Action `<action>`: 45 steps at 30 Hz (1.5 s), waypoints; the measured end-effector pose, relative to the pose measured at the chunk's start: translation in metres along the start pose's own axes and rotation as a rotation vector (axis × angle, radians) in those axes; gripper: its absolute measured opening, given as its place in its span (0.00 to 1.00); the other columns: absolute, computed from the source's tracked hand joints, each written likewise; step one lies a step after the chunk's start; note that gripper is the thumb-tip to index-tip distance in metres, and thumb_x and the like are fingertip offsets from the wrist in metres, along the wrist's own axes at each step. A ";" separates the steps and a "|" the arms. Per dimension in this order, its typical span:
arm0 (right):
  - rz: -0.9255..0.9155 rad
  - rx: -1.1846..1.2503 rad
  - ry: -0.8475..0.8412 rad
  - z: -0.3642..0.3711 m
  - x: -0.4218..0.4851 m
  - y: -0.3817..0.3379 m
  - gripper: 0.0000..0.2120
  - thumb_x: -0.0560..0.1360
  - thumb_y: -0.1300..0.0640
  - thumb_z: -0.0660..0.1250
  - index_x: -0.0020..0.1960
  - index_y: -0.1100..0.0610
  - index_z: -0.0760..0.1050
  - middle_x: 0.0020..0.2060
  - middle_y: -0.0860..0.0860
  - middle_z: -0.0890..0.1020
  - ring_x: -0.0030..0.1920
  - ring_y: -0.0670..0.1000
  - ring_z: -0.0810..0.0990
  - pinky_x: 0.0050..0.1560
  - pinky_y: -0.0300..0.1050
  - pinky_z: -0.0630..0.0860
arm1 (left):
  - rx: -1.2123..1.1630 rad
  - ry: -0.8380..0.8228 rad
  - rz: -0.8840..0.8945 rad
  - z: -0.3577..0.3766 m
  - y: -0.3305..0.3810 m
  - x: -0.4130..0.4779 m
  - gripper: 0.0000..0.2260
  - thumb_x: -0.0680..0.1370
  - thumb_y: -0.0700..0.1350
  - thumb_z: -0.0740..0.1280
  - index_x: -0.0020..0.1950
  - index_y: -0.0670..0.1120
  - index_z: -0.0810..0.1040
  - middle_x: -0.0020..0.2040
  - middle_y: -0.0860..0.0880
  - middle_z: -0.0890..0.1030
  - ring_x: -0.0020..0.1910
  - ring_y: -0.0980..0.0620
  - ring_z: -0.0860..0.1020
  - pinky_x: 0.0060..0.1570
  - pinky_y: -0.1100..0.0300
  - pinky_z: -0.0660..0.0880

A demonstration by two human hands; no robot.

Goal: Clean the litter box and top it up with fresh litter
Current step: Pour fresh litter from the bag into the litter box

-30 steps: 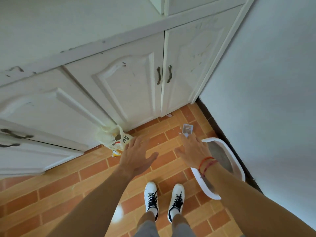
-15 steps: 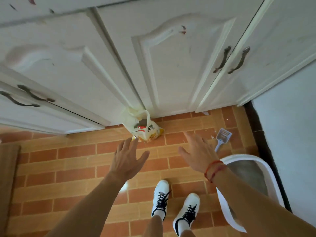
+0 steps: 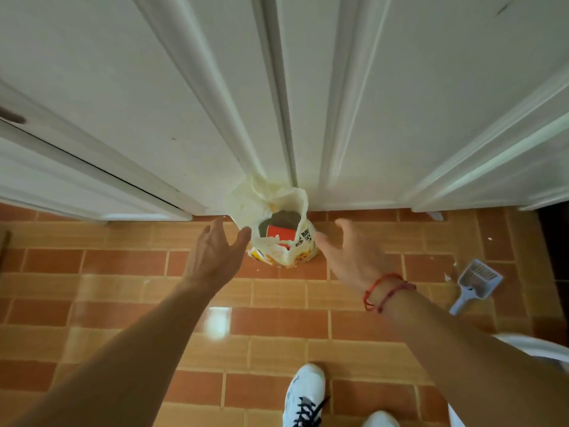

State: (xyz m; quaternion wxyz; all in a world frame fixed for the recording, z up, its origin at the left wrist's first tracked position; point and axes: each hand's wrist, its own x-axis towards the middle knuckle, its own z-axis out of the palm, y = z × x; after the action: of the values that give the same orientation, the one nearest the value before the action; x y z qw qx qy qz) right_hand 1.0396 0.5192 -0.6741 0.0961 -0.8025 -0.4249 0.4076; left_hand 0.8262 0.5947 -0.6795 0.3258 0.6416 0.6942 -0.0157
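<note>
An opened pale yellow litter bag (image 3: 278, 232) stands on the tiled floor against the white cabinet, grey litter visible inside. My left hand (image 3: 215, 252) hovers just left of the bag, fingers straight and spread, holding nothing. My right hand (image 3: 351, 254), with a red string bracelet at the wrist, reaches in from the right; its fingertips are at the bag's side. A pale blue litter scoop (image 3: 475, 283) lies on the floor at the right. Only a white rim of the litter box (image 3: 535, 349) shows at the lower right edge.
White cabinet doors (image 3: 369, 103) rise directly behind the bag. The floor is orange and brown tile (image 3: 277, 328) with a few white crumbs near the scoop. My white sneakers (image 3: 304, 396) stand at the bottom. A dark gap (image 3: 554, 241) runs along the right edge.
I have leaned down and closer to the cabinet. Both hands moved forward to either side of the litter bag. The litter box slid almost out of view.
</note>
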 end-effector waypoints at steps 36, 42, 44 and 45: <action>0.170 0.103 0.128 0.059 0.053 0.056 0.10 0.79 0.60 0.61 0.42 0.61 0.77 0.31 0.51 0.74 0.29 0.45 0.72 0.16 0.29 0.59 | 0.024 0.118 -0.056 0.059 -0.003 0.044 0.16 0.79 0.39 0.60 0.36 0.33 0.78 0.34 0.37 0.82 0.36 0.37 0.83 0.37 0.42 0.82; 0.209 0.129 0.140 0.018 0.006 0.089 0.13 0.78 0.63 0.59 0.35 0.61 0.69 0.27 0.51 0.68 0.27 0.45 0.66 0.22 0.33 0.58 | 0.070 0.078 0.045 0.066 0.038 0.011 0.16 0.78 0.39 0.60 0.34 0.34 0.77 0.33 0.37 0.82 0.34 0.37 0.83 0.32 0.41 0.81; 0.222 0.119 0.145 0.003 -0.010 0.103 0.17 0.77 0.64 0.59 0.30 0.59 0.61 0.26 0.51 0.65 0.27 0.47 0.63 0.25 0.36 0.56 | 0.083 0.051 0.068 0.072 0.056 -0.005 0.16 0.78 0.38 0.60 0.34 0.33 0.77 0.32 0.36 0.81 0.33 0.37 0.83 0.32 0.40 0.81; 0.239 0.126 0.149 -0.003 -0.017 0.111 0.18 0.77 0.65 0.59 0.30 0.58 0.59 0.26 0.51 0.64 0.27 0.48 0.64 0.25 0.37 0.56 | 0.083 0.035 0.075 0.076 0.063 -0.014 0.15 0.78 0.37 0.60 0.34 0.32 0.77 0.32 0.34 0.81 0.33 0.38 0.83 0.32 0.40 0.80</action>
State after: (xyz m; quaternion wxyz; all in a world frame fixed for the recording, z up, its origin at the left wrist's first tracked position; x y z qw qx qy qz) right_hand 1.1035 0.4375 -0.7181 0.1284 -0.8678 -0.2915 0.3815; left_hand 0.9158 0.5598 -0.7076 0.2873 0.6802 0.6740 -0.0211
